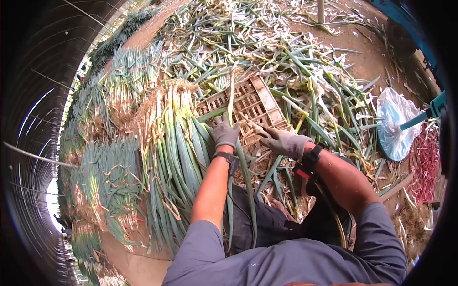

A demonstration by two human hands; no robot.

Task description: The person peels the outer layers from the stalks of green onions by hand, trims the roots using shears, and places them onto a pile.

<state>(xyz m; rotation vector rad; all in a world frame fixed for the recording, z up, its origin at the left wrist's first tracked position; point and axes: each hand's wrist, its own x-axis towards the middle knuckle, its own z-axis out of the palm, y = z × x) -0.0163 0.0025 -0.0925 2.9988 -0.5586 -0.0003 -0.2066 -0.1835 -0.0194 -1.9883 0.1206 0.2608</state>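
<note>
My left hand, in a grey glove, is closed around a green onion stalk that stands up over the brown plastic crate, its long leaves hanging down past my wrist. My right hand, also gloved, reaches over the crate's near side with fingers pressed together by some pale, thin strips; what it grips is too small to make out. Just left of my left hand lies a big pile of long green onions, their roots pointing away from me.
Tied onion bundles cover the ground at left. Loose leaves and peelings are heaped beyond and right of the crate. At right are a plastic bag, a teal-handled tool and red strips.
</note>
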